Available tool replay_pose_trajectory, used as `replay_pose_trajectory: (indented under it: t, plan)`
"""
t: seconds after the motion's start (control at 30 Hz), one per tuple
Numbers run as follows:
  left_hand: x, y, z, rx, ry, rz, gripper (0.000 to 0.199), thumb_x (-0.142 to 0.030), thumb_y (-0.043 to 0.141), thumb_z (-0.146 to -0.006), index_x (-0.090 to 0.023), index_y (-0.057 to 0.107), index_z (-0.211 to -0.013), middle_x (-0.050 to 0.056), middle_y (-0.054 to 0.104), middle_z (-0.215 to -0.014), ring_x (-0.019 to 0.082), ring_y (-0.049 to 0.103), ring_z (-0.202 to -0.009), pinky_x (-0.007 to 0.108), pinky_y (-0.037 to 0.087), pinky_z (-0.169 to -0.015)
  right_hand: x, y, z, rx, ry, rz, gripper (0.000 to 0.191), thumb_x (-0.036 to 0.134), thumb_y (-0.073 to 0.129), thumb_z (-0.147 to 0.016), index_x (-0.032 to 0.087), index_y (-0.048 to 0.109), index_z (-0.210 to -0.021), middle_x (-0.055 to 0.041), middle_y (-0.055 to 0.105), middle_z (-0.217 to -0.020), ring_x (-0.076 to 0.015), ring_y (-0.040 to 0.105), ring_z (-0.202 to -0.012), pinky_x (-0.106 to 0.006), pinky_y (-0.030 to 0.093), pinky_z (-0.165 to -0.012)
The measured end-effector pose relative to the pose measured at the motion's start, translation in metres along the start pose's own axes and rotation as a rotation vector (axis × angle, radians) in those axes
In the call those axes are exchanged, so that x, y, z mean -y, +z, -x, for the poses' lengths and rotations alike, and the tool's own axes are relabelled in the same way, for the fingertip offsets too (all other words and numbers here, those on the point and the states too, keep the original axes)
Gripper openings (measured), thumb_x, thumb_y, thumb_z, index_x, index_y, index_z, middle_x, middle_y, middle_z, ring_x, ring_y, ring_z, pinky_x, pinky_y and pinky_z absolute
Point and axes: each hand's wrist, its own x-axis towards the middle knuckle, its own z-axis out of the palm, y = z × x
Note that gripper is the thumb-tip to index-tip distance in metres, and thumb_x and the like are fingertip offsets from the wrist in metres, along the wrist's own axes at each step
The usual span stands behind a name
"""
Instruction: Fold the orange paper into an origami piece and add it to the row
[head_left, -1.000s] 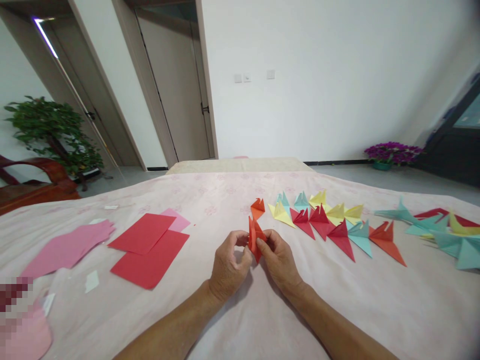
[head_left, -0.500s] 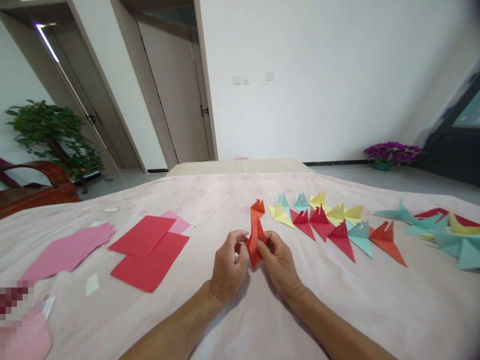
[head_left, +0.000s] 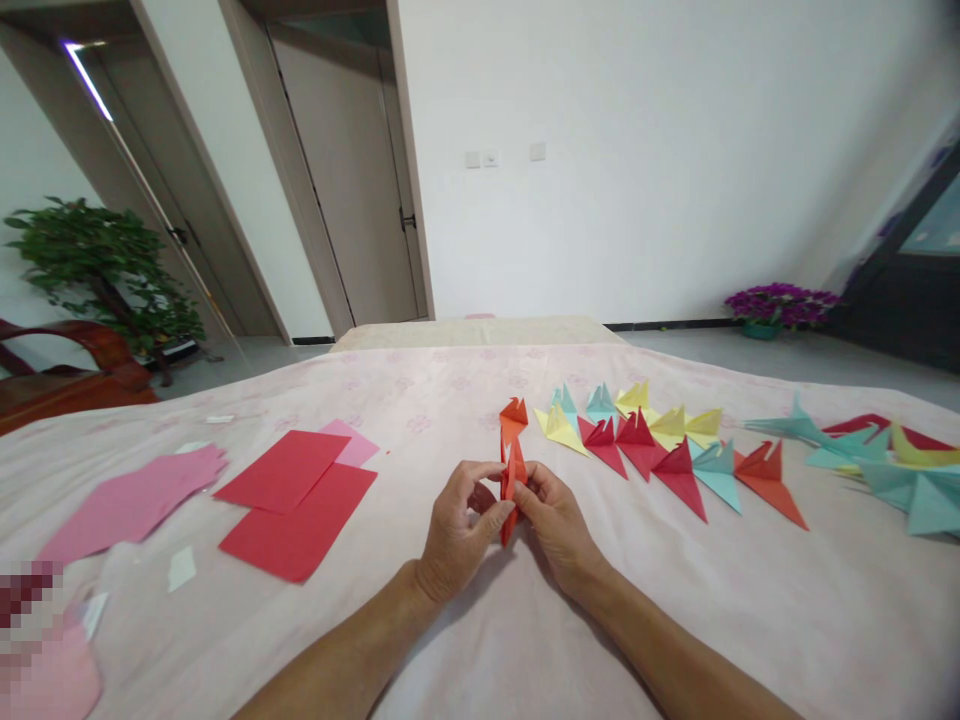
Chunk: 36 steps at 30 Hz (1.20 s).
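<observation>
Between my hands, a folded orange paper point(head_left: 511, 485) stands narrow and upright over the cloth. My left hand point(head_left: 461, 525) pinches its left side between thumb and fingers. On the right side, my right hand point(head_left: 556, 520) grips the same paper with thumb and fingertips. Just beyond it sits a small orange folded bird point(head_left: 514, 418). To the right stand several folded birds in rows, among them a red one point(head_left: 681, 478), an orange one point(head_left: 772, 485) and a yellow one point(head_left: 561, 428).
Two red sheets point(head_left: 300, 525) lie left of my hands, partly over a pink sheet point(head_left: 360, 446). Further left are pink sheets point(head_left: 135, 500) and a white scrap point(head_left: 181, 568). Long-winged teal pieces point(head_left: 930, 500) lie at the far right of the pale tablecloth point(head_left: 465, 640).
The orange paper between my hands has turned and now looks narrower, with its layers seen more edge-on. My left thumb has moved right onto its lower part. The view has shifted slightly.
</observation>
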Motion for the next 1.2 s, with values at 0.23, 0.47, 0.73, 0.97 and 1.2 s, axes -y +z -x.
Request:
replay_pose_trajectory:
  t: [0.23,0.47,0.73,0.97,1.2]
  plan:
    - [-0.003,0.004,-0.001,0.007,-0.246,0.238,0.027,-0.028,0.065,-0.083,-0.02,0.06,-0.108,0.003,0.063,-0.097,0.009,0.055,-0.065,0.021,0.05,-0.058,0.003,0.0,0.0,0.069,0.11,-0.13,0.03,0.042,0.076,-0.073,0.019,0.062,-0.087,0.0002,0.064,-0.076,-0.0119,0.053,-0.058,-0.024,0.045,-0.054]
    - [-0.006,0.006,0.001,0.0,-0.285,0.183,0.023,-0.028,0.062,-0.085,-0.019,0.059,-0.105,-0.001,0.062,-0.077,0.01,0.057,-0.062,0.021,0.048,-0.058,0.002,0.0,-0.002,0.022,0.092,-0.079,0.03,0.042,0.076,-0.072,0.019,0.061,-0.083,0.0015,0.061,-0.069,-0.0123,0.052,-0.056,-0.024,0.044,-0.052]
    - [-0.01,0.007,-0.002,-0.14,-0.269,0.075,0.018,-0.02,0.063,-0.077,-0.018,0.058,-0.094,0.0,0.063,-0.081,0.011,0.058,-0.066,0.022,0.048,-0.064,-0.005,-0.001,-0.001,-0.021,-0.021,0.077,0.022,0.037,0.072,-0.075,0.019,0.059,-0.078,0.0015,0.061,-0.072,-0.0138,0.053,-0.064,-0.025,0.044,-0.059]
    - [-0.002,0.008,-0.002,-0.084,-0.343,0.215,0.017,-0.03,0.066,-0.08,-0.017,0.056,-0.087,-0.001,0.061,-0.078,0.011,0.056,-0.066,0.022,0.046,-0.062,-0.006,-0.002,0.002,-0.02,-0.06,0.134,0.017,0.034,0.069,-0.078,0.019,0.061,-0.08,0.0009,0.063,-0.075,-0.0143,0.055,-0.067,-0.026,0.045,-0.063]
    - [0.003,0.007,-0.002,-0.102,-0.363,0.282,0.022,-0.029,0.072,-0.073,-0.017,0.056,-0.08,-0.003,0.057,-0.072,0.011,0.053,-0.063,0.022,0.044,-0.06,0.005,-0.002,0.009,0.016,-0.065,0.176,0.021,0.039,0.069,-0.079,0.019,0.063,-0.079,-0.0006,0.064,-0.074,-0.016,0.057,-0.067,-0.028,0.047,-0.063]
